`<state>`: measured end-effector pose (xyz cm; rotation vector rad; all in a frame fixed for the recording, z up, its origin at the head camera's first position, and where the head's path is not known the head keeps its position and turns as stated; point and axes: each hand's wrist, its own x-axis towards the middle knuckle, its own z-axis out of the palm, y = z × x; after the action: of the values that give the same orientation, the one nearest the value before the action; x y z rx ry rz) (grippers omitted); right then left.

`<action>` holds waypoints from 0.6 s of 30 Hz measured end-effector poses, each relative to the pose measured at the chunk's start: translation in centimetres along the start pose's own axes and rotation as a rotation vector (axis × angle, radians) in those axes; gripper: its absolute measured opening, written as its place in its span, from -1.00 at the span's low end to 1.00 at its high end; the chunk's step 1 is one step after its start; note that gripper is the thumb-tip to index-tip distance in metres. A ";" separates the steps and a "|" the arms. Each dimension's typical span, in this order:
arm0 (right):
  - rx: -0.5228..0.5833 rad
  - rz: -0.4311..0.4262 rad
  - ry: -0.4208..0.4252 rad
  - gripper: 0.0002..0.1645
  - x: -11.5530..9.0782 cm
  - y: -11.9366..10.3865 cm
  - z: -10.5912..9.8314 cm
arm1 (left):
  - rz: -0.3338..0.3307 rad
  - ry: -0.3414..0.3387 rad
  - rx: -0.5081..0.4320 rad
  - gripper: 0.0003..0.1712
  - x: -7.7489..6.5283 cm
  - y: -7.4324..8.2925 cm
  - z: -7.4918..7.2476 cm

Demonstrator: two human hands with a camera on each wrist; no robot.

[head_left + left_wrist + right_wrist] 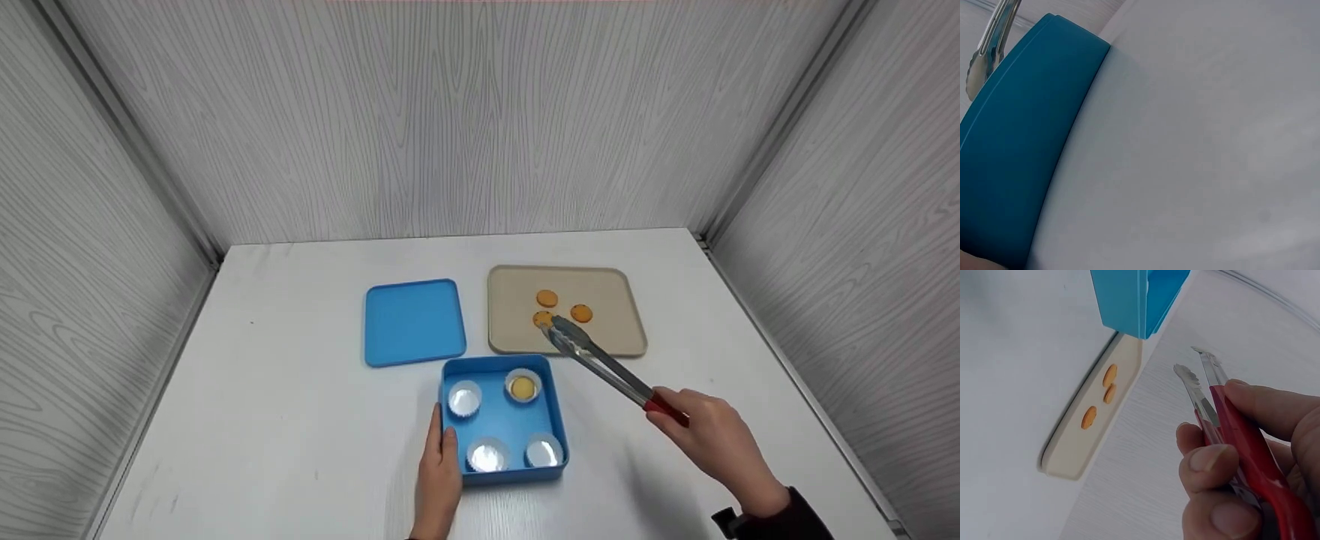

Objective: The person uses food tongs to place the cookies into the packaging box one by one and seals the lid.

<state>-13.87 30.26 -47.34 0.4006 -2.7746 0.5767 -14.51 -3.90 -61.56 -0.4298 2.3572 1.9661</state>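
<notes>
White desk (322,450): my right grip (709,435) clasps the tongs (613,362), left grip (440,480) holds the blue box (514,477); cookies (581,313) seem light, brittle, best pinched by their edges.

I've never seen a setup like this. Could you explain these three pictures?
There is no robot here: a person works bare-handed. The wide picture comes from a head-worn camera; the other two come from cameras on the left and right wrists. On the white table lie a beige tray with three cookies, a flat blue piece and a blue box with four white cups, one holding a yellow disc. The left hand rests against the box; the right hand grips red-handled tongs, with nothing visible between their tips.
</notes>
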 end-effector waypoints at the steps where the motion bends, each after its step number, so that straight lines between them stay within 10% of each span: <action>1: -0.010 0.003 0.009 -0.73 0.1 0.2 0.0 | -0.005 -0.002 -0.001 -0.34 0.0 0.0 0.0; 18: -0.083 0.106 -0.030 -0.82 2.0 3.7 1.1 | -0.026 -0.017 0.010 -0.33 0.1 0.1 -0.1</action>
<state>-17.13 32.70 -48.92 0.2477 -2.8505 0.4813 -14.61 -4.04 -61.46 -0.4394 2.3388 1.9381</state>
